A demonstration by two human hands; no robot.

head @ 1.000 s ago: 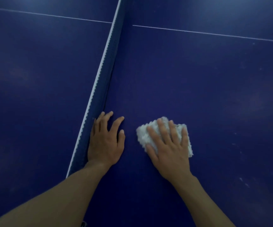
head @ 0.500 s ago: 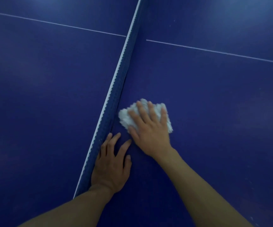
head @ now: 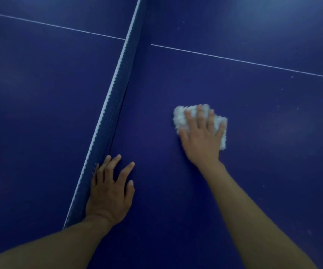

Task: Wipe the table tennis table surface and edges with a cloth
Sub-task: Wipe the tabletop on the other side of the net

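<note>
The dark blue table tennis table (head: 253,171) fills the head view. A fluffy white cloth (head: 180,118) lies flat on the right half, well to the right of the net. My right hand (head: 201,136) presses on it with straight, spread fingers and covers most of it. My left hand (head: 110,191) rests flat on the table surface, fingers spread, its outer edge against the foot of the net.
The blue net (head: 116,98) with its white top band runs from the lower left up to the top middle. A thin white centre line (head: 234,59) crosses both halves. Small pale specks dot the right half near the far right.
My right hand has slid the cloth to the right, away from the net. My left hand stays planted beside the net.
</note>
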